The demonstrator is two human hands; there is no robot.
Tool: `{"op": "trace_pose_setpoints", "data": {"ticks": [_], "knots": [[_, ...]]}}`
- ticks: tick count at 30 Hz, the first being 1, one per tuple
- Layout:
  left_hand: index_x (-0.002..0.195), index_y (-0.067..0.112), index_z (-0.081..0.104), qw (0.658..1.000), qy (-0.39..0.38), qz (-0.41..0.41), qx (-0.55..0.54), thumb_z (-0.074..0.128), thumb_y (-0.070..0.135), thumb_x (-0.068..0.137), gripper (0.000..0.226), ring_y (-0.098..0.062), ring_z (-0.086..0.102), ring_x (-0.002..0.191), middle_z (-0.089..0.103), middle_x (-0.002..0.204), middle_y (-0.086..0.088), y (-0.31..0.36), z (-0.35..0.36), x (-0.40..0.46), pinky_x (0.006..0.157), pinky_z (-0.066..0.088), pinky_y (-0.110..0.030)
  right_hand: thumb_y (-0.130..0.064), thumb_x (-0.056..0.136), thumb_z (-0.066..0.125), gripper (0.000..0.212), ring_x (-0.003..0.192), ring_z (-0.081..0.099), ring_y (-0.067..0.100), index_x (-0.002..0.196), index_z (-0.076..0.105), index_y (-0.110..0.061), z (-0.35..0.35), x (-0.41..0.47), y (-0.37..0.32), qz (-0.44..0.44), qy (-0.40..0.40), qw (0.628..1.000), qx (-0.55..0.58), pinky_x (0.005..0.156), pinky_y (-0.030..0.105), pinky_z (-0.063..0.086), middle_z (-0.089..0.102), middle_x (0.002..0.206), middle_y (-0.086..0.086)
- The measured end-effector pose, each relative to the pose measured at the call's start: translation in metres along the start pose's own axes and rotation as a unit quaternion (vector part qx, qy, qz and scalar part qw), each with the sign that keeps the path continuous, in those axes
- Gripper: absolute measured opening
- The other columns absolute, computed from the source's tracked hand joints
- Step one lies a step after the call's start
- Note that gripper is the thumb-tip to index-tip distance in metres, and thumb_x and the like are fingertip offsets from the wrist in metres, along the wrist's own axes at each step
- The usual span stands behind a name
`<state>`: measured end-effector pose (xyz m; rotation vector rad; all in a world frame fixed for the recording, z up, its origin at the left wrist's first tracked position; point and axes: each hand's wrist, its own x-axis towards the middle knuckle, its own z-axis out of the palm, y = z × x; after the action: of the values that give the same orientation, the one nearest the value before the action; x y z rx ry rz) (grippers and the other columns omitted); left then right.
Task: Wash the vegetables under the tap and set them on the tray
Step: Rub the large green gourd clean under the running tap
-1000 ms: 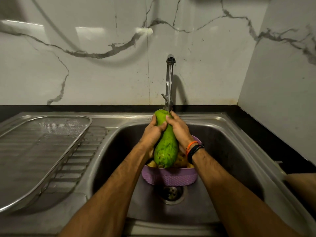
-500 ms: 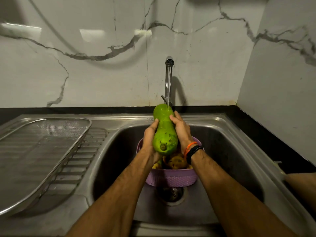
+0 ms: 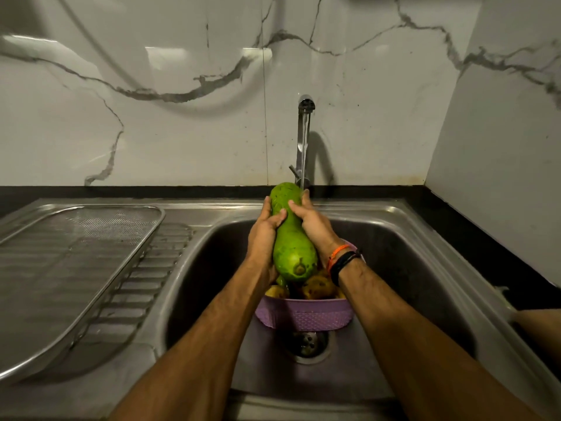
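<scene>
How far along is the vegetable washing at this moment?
Done: nothing, the mesh tray holds no vegetables. In hand: left hand and right hand grip the green gourd under the running tap. Left: the vegetables in the purple basket.

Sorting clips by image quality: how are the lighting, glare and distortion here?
Head view: dim and warm; window-like glare on the marble wall; tap casts a shadow beside it; wide-angle bends the sink edges; gourd and hands sharp.
</scene>
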<state>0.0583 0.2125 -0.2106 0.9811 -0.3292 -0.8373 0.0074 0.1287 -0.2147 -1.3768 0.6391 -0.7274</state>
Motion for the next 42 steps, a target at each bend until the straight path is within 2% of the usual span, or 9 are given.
{"op": "trace_pose_setpoints", "data": {"ticks": [3, 8, 15, 20, 24, 27, 33, 37, 42], "knots": [[0.150, 0.032, 0.038, 1.000, 0.016, -0.008, -0.006, 0.058, 0.008, 0.095, 0.063, -0.028, 0.064, 0.113, 0.058, 0.139, -0.009, 0.001, -0.001, 0.005, 0.100, 0.050, -0.050, -0.027, 0.097, 0.054, 0.066, 0.140, 0.037, 0.018, 0.154, 0.021, -0.022, -0.001, -0.002, 0.004, 0.015, -0.029, 0.999, 0.032, 0.113, 0.040, 0.036, 0.026, 0.159, -0.001], [0.151, 0.034, 0.035, 1.000, -0.017, -0.006, 0.022, 0.057, 0.007, 0.095, 0.066, -0.026, 0.065, 0.110, 0.059, 0.138, -0.006, -0.006, 0.002, -0.001, 0.101, 0.050, -0.050, -0.029, 0.100, 0.050, 0.067, 0.140, 0.035, 0.023, 0.156, 0.014, -0.023, -0.006, 0.002, -0.005, 0.009, 0.007, 1.000, -0.021, 0.115, 0.039, 0.033, 0.027, 0.158, 0.004], [0.153, 0.033, 0.031, 1.000, -0.014, -0.017, 0.007, 0.054, 0.006, 0.097, 0.067, -0.026, 0.066, 0.107, 0.059, 0.136, -0.007, -0.004, 0.002, 0.001, 0.099, 0.050, -0.050, -0.023, 0.098, 0.053, 0.066, 0.137, 0.041, 0.022, 0.155, 0.019, -0.023, -0.005, -0.001, 0.001, 0.015, -0.011, 0.999, 0.042, 0.113, 0.042, 0.036, 0.030, 0.157, 0.002], [0.154, 0.028, 0.031, 1.000, -0.006, -0.017, -0.002, 0.054, 0.004, 0.096, 0.067, -0.030, 0.063, 0.115, 0.058, 0.139, -0.010, -0.002, 0.001, 0.004, 0.102, 0.048, -0.051, -0.035, 0.083, 0.064, 0.086, 0.139, 0.038, 0.020, 0.155, 0.017, -0.025, 0.000, -0.008, 0.003, 0.013, -0.002, 1.000, 0.020, 0.115, 0.042, 0.034, 0.027, 0.159, -0.002], [0.155, 0.032, 0.029, 0.999, -0.026, -0.030, 0.009, 0.052, 0.006, 0.097, 0.067, -0.031, 0.064, 0.114, 0.058, 0.138, -0.010, -0.006, 0.002, 0.001, 0.100, 0.049, -0.053, -0.022, 0.097, 0.055, 0.068, 0.132, 0.047, 0.024, 0.155, 0.019, -0.024, -0.006, -0.002, 0.004, 0.022, -0.013, 0.998, 0.049, 0.111, 0.043, 0.039, 0.037, 0.153, 0.003], [0.153, 0.029, 0.033, 0.999, -0.036, -0.023, 0.014, 0.054, 0.004, 0.096, 0.066, -0.029, 0.063, 0.115, 0.058, 0.139, -0.008, -0.005, 0.005, -0.003, 0.102, 0.049, -0.050, -0.020, 0.099, 0.052, 0.070, 0.138, 0.039, 0.024, 0.156, 0.012, -0.024, -0.007, 0.000, -0.003, 0.002, 0.026, 0.999, 0.033, 0.115, 0.042, 0.034, 0.029, 0.157, 0.004], [0.154, 0.031, 0.029, 0.999, -0.024, -0.025, 0.008, 0.051, 0.004, 0.097, 0.068, -0.030, 0.063, 0.115, 0.058, 0.139, -0.010, -0.007, 0.002, 0.006, 0.102, 0.048, -0.053, -0.020, 0.098, 0.053, 0.067, 0.133, 0.045, 0.022, 0.155, 0.019, -0.022, -0.007, -0.007, 0.003, 0.024, -0.014, 0.998, 0.057, 0.106, 0.036, 0.042, 0.033, 0.156, 0.001], [0.153, 0.028, 0.033, 0.999, -0.026, -0.018, 0.016, 0.055, 0.003, 0.095, 0.066, -0.029, 0.063, 0.116, 0.058, 0.138, -0.009, -0.006, 0.001, 0.003, 0.102, 0.048, -0.051, -0.025, 0.099, 0.052, 0.069, 0.138, 0.039, 0.023, 0.156, 0.012, -0.025, -0.005, -0.003, -0.003, 0.003, 0.029, 1.000, 0.002, 0.113, 0.038, 0.035, 0.029, 0.158, 0.004], [0.153, 0.030, 0.032, 0.999, -0.016, -0.014, 0.039, 0.054, 0.002, 0.094, 0.068, -0.030, 0.063, 0.114, 0.058, 0.138, -0.008, -0.006, -0.004, 0.015, 0.102, 0.048, -0.053, -0.022, 0.096, 0.058, 0.068, 0.120, 0.054, 0.018, 0.154, 0.023, -0.022, -0.005, -0.011, 0.006, 0.016, -0.013, 0.999, 0.026, 0.088, 0.025, 0.051, 0.044, 0.148, 0.002]]}}
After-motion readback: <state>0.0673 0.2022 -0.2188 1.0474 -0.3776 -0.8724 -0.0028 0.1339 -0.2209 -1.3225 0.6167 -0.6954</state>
